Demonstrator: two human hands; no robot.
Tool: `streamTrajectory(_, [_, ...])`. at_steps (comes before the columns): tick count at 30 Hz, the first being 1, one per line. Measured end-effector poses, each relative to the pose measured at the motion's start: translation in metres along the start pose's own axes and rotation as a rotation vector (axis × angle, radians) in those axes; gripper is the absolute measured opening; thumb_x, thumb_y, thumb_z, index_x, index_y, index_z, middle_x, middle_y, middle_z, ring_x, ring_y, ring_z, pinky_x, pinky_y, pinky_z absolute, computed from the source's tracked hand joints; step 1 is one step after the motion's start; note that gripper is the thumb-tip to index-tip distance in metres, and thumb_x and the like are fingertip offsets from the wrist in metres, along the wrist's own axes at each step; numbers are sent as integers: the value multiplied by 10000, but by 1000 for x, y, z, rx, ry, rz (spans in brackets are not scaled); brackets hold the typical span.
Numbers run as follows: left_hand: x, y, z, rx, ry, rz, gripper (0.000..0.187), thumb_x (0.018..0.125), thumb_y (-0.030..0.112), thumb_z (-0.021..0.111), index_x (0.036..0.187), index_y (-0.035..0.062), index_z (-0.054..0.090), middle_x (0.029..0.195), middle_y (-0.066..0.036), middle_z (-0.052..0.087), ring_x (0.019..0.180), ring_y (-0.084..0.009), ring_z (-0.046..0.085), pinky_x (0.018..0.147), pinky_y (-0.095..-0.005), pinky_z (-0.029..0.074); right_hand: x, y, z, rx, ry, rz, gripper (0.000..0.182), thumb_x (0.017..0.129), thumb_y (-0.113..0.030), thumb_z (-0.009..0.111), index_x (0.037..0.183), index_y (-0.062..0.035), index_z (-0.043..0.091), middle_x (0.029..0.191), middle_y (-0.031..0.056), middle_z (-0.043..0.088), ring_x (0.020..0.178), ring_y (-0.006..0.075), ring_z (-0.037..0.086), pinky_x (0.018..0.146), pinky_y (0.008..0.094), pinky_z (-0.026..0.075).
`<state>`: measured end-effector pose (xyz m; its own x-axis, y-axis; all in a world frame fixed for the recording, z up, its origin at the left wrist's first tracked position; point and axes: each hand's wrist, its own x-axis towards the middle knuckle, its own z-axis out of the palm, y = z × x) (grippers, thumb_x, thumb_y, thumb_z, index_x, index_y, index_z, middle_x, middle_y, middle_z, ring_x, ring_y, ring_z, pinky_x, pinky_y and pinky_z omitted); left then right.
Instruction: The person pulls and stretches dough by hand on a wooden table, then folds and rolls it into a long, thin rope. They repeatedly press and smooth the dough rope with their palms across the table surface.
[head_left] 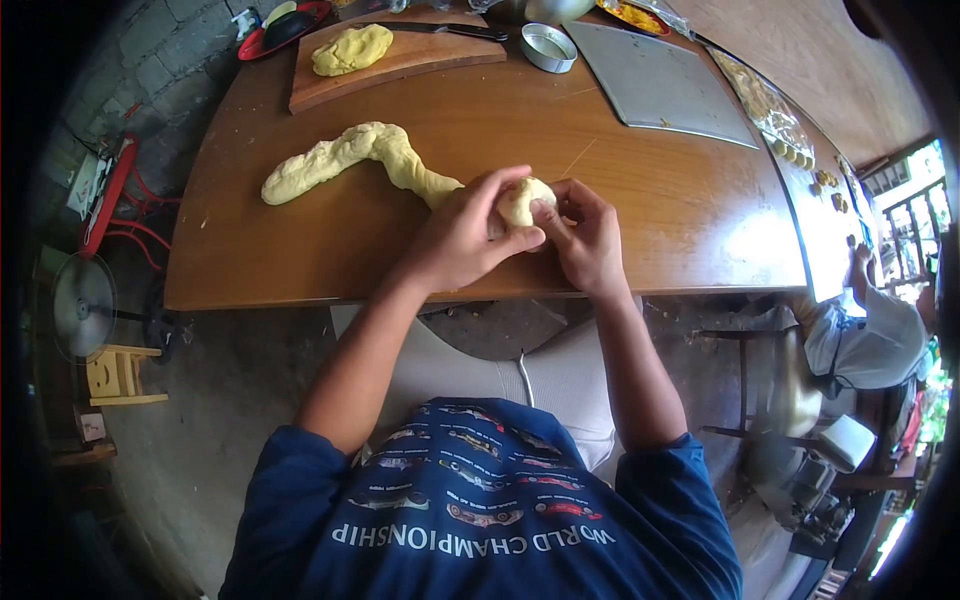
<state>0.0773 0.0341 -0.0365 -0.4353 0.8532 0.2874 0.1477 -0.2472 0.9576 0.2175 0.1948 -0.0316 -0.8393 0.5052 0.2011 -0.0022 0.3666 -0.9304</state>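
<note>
Dough rope (pixel 375 143), just one, is laid in a bend on the left of the counter (pixel 330 250), its right end hidden by the left hand (pixel 465 235). Behind it, one lump (pixel 352 50) and one knife (pixel 465 31) are held up by one wooden board (pixel 400 72). Both forearms are stretched forward and angled inward, and one small dough piece (pixel 526 200) is cupped between the left hand and right hand (pixel 590 240), fingers curled in pretty close. Past that, one round tin (pixel 548 48) and one flat metal sheet (pixel 660 85) are set out.
</note>
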Motion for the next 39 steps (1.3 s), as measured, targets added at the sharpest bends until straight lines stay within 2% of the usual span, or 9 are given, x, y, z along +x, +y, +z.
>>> streamTrajectory(2, [3, 8, 5, 344, -6, -83, 498, 997, 96, 796, 1448, -13, 616, 1315, -130, 744, 1260, -190, 673, 1118, -382, 516, -1, 8, 1, -28, 15, -32, 211, 1062, -178, 785, 1143, 15, 754, 954, 51, 793, 886, 113, 724, 827, 298, 585])
streamTrajectory(10, [5, 1, 10, 308, 203, 0, 182, 978, -68, 694, 1146, 1, 707, 1035, -84, 787, 997, -153, 733, 916, -337, 594, -1, 2, -17, 614, -197, 121, 245, 1097, -219, 739, 1148, 20, 761, 1027, 79, 770, 936, 143, 726, 820, 298, 601])
streamTrajectory(13, [3, 2, 5, 339, 180, 24, 191, 949, -126, 640, 1073, 12, 685, 988, -75, 777, 987, -149, 729, 924, -344, 591, 7, 12, -26, 566, -320, 147, 289, 1088, -230, 752, 1235, 17, 723, 1128, 97, 748, 1013, 153, 722, 832, 311, 610])
streamTrajectory(17, [7, -6, 2, 307, 100, 125, 349, 923, -161, 634, 1209, 39, 646, 1166, -97, 749, 1144, -192, 716, 1007, -353, 578, 9, -3, -22, 470, -372, 145, 503, 1056, -277, 795, 1444, -26, 596, 1257, 82, 702, 1051, 175, 715, 841, 339, 618])
streamTrajectory(21, [8, 4, 17, 401, 284, 163, 768, 878, -197, 663, 1558, 129, 517, 1459, -133, 623, 1378, -286, 628, 1087, -397, 566, 7, -20, -14, 255, -420, 167, 511, 994, -310, 869, 1371, -39, 654, 1135, 65, 725, 1021, 156, 690, 827, 318, 589])
streamTrajectory(24, [7, -1, 16, 543, 236, 150, 909, 852, -204, 680, 1652, 155, 440, 1504, -153, 579, 1440, -323, 573, 1100, -423, 562, 2, -15, -2, 66, -263, 60, 437, 984, -270, 875, 1298, -26, 696, 1124, 85, 738, 992, 133, 674, 792, 312, 563])
streamTrajectory(31, [6, -7, -8, 501, 8, 134, 902, 843, -139, 727, 1654, 121, 430, 1536, -179, 567, 1449, -346, 564, 1187, -452, 497, 3, -13, 5, 298, -120, 240, 354, 1024, -253, 828, 1239, 6, 720, 934, 66, 765, 791, 121, 686, 702, 287, 551])
streamTrajectory(33, [7, -11, -19, 300, -121, 309, 878, 852, -64, 783, 1650, 82, 447, 1574, -190, 555, 1433, -359, 586, 1224, -468, 464, 6, -18, 5, 295, -81, 257, 359, 1044, -281, 806, 1237, 11, 726, 940, 69, 768, 784, 108, 690, 671, 273, 550])
streamTrajectory(39, [0, 11, 14, 521, 89, 191, 667, 889, -70, 767, 1528, 8, 594, 1481, -190, 648, 1352, -331, 662, 1137, -427, 533, 9, -7, 5, 289, -65, 217, 410, 1103, -359, 726, 1234, 29, 740, 913, 77, 763, 750, 105, 700, 641, 263, 569])
